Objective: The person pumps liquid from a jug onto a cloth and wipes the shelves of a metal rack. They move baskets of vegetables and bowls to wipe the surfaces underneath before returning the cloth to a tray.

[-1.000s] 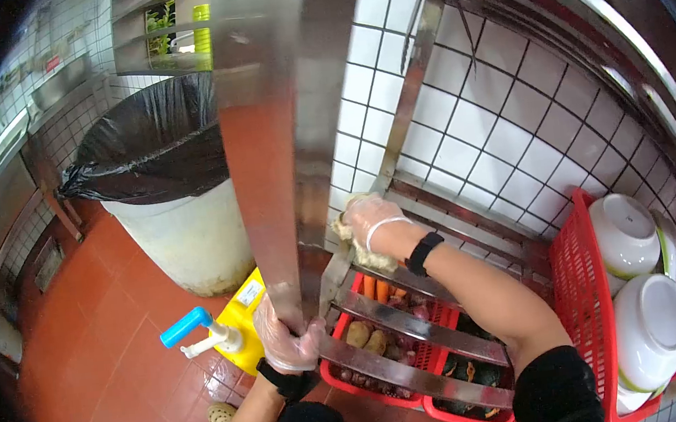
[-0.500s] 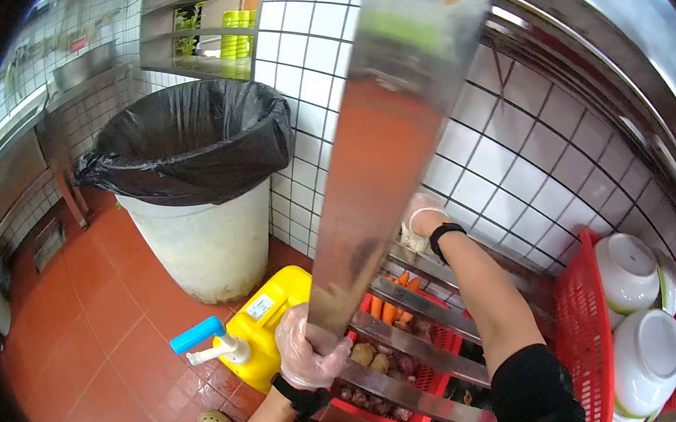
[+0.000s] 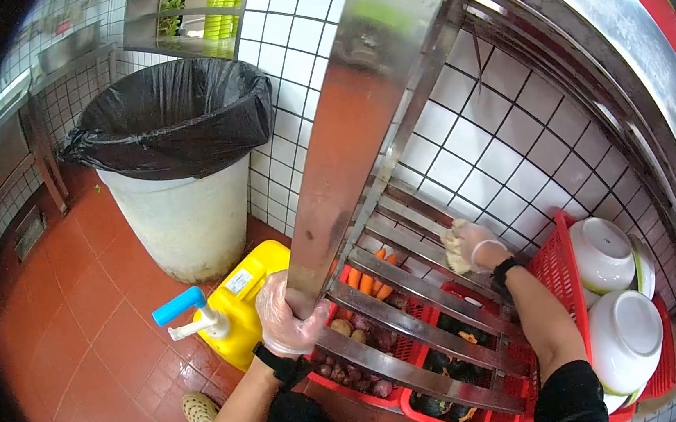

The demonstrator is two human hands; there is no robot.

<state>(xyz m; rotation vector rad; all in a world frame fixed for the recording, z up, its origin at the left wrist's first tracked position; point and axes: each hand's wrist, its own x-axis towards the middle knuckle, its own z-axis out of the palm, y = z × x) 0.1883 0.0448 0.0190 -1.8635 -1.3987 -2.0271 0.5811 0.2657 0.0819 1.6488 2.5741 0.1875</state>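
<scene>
My left hand (image 3: 287,313), in a clear plastic glove, is wrapped round the lower part of the upright post (image 3: 344,148) of a stainless-steel rack. Also gloved, my right hand (image 3: 482,247) holds a crumpled cream cloth (image 3: 457,246) against the rear slats of the slatted shelf (image 3: 416,289). Beneath the slats sit red baskets: one has carrots (image 3: 373,273), potatoes and small purple-red onions (image 3: 351,374), another has dark green squashes (image 3: 437,405).
White bowls (image 3: 627,337) are stacked in a red basket (image 3: 565,294) on the shelf's right end. Left of the post stand a yellow jug (image 3: 241,303) with a blue-topped pump and a white bin (image 3: 190,218) lined with a black bag. A tiled wall (image 3: 507,168) backs the rack.
My right hand has moved rightward along the slats with the cloth, coming out from behind the post. My left hand keeps its hold on the post. The camera view has shifted slightly.
</scene>
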